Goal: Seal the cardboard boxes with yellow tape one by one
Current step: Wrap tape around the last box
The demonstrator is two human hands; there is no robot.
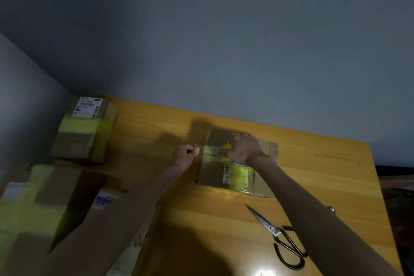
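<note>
Head view: taping is under way on the box (pixel 212 178), mid-bench (pixel 313 163) toward the far edge. Left hand (pixel 187 154) pinches the tape (pixel 210 152) end off the box's left side. Right hand (pixel 244 149) grips the roll (pixel 226 147) on top. Next, probably: press the tape flat, then cut it with the scissors (pixel 275 231).

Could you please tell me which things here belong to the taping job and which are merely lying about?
In use: centre box; yellow tape, held between left hand and right hand; scissors, probably for cutting it.
Lying about: back-left taped box; front-left taped box.
</note>
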